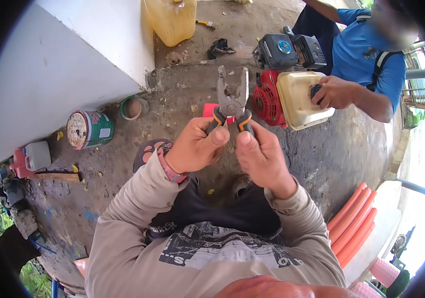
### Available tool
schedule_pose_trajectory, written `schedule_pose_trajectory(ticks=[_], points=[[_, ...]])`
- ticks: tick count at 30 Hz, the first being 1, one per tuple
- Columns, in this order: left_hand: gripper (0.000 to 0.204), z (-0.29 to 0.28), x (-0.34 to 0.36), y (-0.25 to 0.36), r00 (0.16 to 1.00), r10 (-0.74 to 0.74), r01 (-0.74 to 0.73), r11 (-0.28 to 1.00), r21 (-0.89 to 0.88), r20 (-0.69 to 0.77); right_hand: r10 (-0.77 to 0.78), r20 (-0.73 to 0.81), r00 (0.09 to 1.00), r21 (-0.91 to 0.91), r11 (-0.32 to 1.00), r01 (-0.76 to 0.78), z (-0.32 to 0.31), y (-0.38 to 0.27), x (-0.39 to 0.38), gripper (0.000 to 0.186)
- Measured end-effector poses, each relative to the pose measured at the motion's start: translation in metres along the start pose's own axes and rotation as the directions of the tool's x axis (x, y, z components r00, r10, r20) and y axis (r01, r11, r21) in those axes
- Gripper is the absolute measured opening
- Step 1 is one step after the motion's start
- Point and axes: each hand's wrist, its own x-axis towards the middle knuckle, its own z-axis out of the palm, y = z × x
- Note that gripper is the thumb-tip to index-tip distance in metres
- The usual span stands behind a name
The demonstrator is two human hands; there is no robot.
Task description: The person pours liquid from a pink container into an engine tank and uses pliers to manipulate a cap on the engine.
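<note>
Pliers (231, 106) with black-and-orange handles (244, 122) point upward, jaws spread, over the floor (172, 89), left of a red engine (267, 102). The left hand (197, 144) has its grip closed round one handle, the right hand (263, 156) round the other. A red object (210, 109) behind is too hidden to identify. A co-worker's hand (339, 93) touches the cream tank (302, 111).

The stained concrete floor (336, 154) carried a red-and-black engine (271, 99) with a cream tank (302, 92); beyond stood a yellow jerrycan (177, 25). On the left sat a green bucket (98, 129), an open tin (134, 108) and a white jug (38, 155), a wooden strip (56, 177) and yellow leaves (60, 135) lying nearby.
</note>
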Motion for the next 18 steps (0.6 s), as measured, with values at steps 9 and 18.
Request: schedule_pose_trajectory(ticks=[9,18], points=[[0.052,-0.004,0.018,-0.015,0.966,0.250,-0.198,0.871,0.449,-0.059,0.066,-0.134,0.989,-0.331,0.938,-0.107,-0.004,-0.011,0.005,0.031],[0.037,-0.002,0.026,0.001,0.922,-0.230,0.166,0.961,-0.220,-0.312,-0.273,0.117,0.955,-0.602,0.746,0.287,-0.012,-0.004,0.004,0.038]])
